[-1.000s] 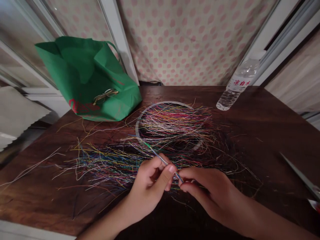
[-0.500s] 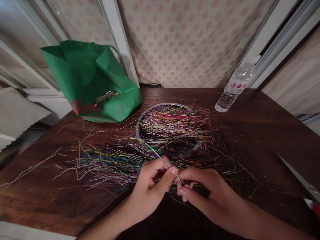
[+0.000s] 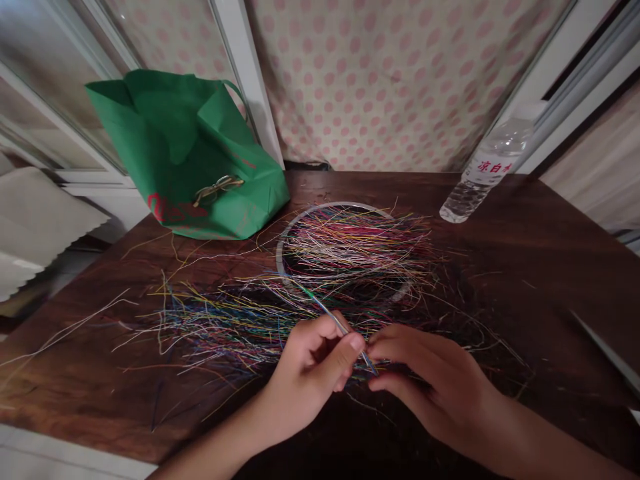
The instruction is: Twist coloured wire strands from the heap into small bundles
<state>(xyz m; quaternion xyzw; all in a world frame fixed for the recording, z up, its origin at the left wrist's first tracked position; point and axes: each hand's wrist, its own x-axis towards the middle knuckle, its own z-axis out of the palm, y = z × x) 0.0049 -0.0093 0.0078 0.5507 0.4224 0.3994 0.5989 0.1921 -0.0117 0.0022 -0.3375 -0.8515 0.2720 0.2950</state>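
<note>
My left hand (image 3: 317, 363) pinches a thin bundle of wires (image 3: 327, 312) between thumb and fingers; a green band shows on its upper part. The bundle slants from upper left down to my right hand (image 3: 433, 383), whose thumb and fingers are parted around its lower end. Whether they touch it is hard to tell. Beneath and beyond both hands lies a wide spread of thin multicoloured wires (image 3: 215, 327). Behind it, more wires (image 3: 350, 243), mostly pink and white, lie across a round tray with a pale rim (image 3: 281, 250).
Eyeglasses (image 3: 219, 189) rest on a green bag (image 3: 175, 147) at the back left. A water bottle (image 3: 487, 167) stands at the back right of the wooden table (image 3: 525, 253). A pointed metal blade (image 3: 605, 350) lies at the right.
My right fingers have spread apart at the bundle's lower end. My left hand keeps its pinch. The whole view has shifted slightly, moving the scene right in the picture.
</note>
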